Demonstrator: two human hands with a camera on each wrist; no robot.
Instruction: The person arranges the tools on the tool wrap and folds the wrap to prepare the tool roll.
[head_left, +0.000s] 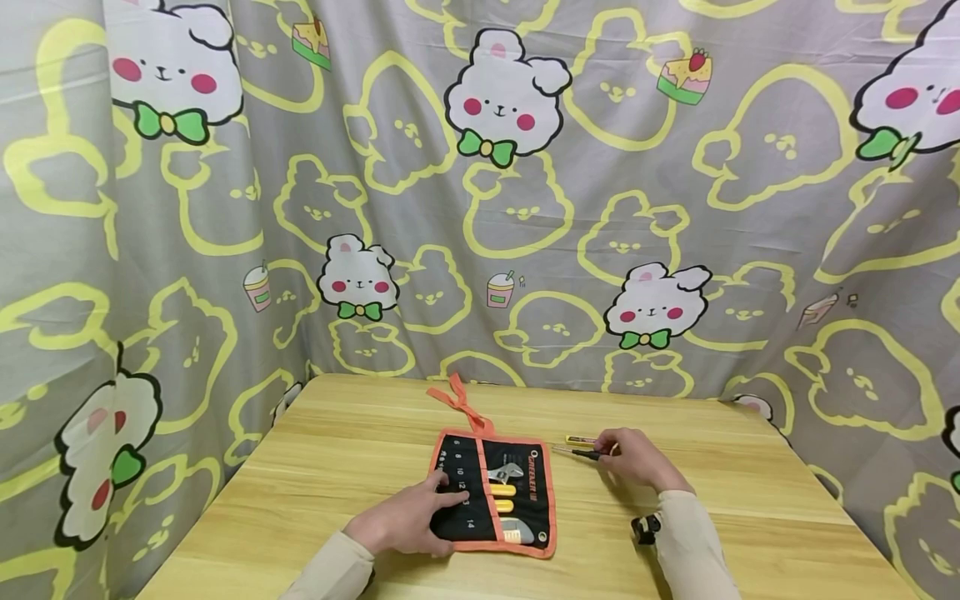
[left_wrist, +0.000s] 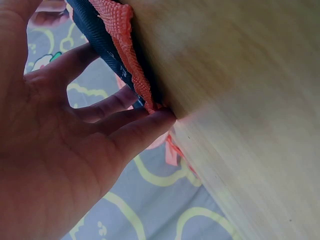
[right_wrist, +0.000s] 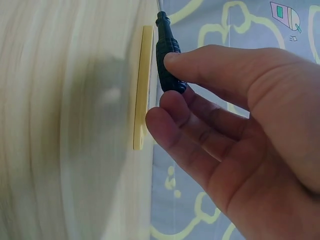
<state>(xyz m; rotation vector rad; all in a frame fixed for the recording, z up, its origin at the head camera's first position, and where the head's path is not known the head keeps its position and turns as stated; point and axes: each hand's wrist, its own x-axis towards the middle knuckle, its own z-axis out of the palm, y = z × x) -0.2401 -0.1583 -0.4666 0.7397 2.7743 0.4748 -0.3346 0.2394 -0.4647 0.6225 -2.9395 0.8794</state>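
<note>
A black tool roll with orange edging point(head_left: 535, 525) lies on the table, its pockets holding an adjustable wrench point(head_left: 506, 473), yellow-handled tools point(head_left: 504, 490) and a grey-and-yellow tool point(head_left: 515, 531). My left hand point(head_left: 408, 517) rests on its numbered left side with fingers spread; in the left wrist view a fingertip touches the orange edging point(left_wrist: 132, 60). To the right of the roll, my right hand point(head_left: 633, 457) pinches the black handle of a screwdriver point(right_wrist: 167, 52) between thumb and fingers. The screwdriver's thin shaft points left towards the roll. Beside it lies a flat yellow bar point(right_wrist: 143, 90).
An orange tie strap point(head_left: 468, 408) stretches from the roll's far edge. The wooden table point(head_left: 337, 433) reaches back to a grey patterned curtain point(head_left: 420, 208), which also hangs at both sides.
</note>
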